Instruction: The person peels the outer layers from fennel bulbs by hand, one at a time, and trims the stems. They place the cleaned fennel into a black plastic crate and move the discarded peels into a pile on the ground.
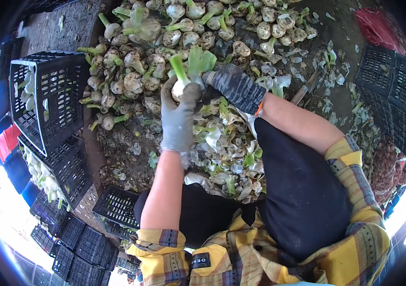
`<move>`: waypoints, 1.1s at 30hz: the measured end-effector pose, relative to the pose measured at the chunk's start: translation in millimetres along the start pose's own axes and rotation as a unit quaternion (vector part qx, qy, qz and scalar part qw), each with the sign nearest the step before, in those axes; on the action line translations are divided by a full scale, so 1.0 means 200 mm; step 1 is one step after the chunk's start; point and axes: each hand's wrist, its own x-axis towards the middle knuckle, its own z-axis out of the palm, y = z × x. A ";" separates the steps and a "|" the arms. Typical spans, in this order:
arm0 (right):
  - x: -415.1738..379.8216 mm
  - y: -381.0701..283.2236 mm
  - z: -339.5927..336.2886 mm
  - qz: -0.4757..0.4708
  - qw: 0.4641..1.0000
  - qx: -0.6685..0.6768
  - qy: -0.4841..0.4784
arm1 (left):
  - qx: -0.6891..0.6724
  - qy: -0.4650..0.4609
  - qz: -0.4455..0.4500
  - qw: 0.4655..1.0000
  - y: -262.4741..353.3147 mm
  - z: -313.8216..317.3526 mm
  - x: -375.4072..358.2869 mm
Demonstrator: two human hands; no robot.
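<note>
My left hand (179,107), in a grey glove, is wrapped round a white bulb (178,89) with a short green stem pointing up. Just to its right, my right hand (217,78), in a dark glove with a patterned grey sleeve, is closed beside the bulb. Green leaf (200,61) shows at its fingertips, blurred; what else it grips is hidden. Behind both hands lies a large pile of untrimmed bulbs (133,82) with soil on them and cut green stems.
Peeled skins and leaf scraps (226,152) cover the ground below my hands. A black crate (62,95) stands at the left, above another holding white bulbs (41,174). More crates (389,86) and a red net bag (379,28) are at the right.
</note>
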 end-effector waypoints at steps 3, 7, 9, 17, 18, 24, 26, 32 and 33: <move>0.03 0.11 -0.01 0.033 0.977 0.210 -0.005 | -0.185 -0.065 -0.109 0.974 0.05 -0.05 -0.02; 0.04 0.17 -0.03 -0.078 0.993 0.087 -0.034 | -0.181 -0.046 -0.137 0.973 0.02 -0.07 0.01; 0.01 0.10 -0.01 -0.062 0.986 0.151 -0.038 | -0.189 -0.005 -0.131 0.973 0.03 -0.05 0.02; 0.05 0.09 -0.14 -0.036 0.981 0.188 0.002 | -0.235 0.049 -0.128 0.962 0.11 -0.10 0.05; 0.01 0.04 -0.12 -0.123 0.991 -0.050 -0.019 | -0.217 0.065 -0.111 0.968 0.10 -0.10 0.05; 0.02 0.09 -0.04 -0.159 0.897 -0.398 -0.110 | -0.049 0.040 -0.012 0.998 0.09 -0.11 0.02; 0.00 0.00 -0.01 -0.005 0.967 -0.235 -0.095 | -0.007 0.014 0.031 0.999 0.05 -0.12 0.05; 0.07 0.07 0.02 0.000 0.994 0.022 -0.107 | 0.169 -0.018 0.099 0.980 -0.05 -0.16 0.03; 0.10 0.07 0.03 0.056 0.991 -0.019 -0.123 | -0.001 -0.047 0.088 0.995 -0.08 -0.15 0.07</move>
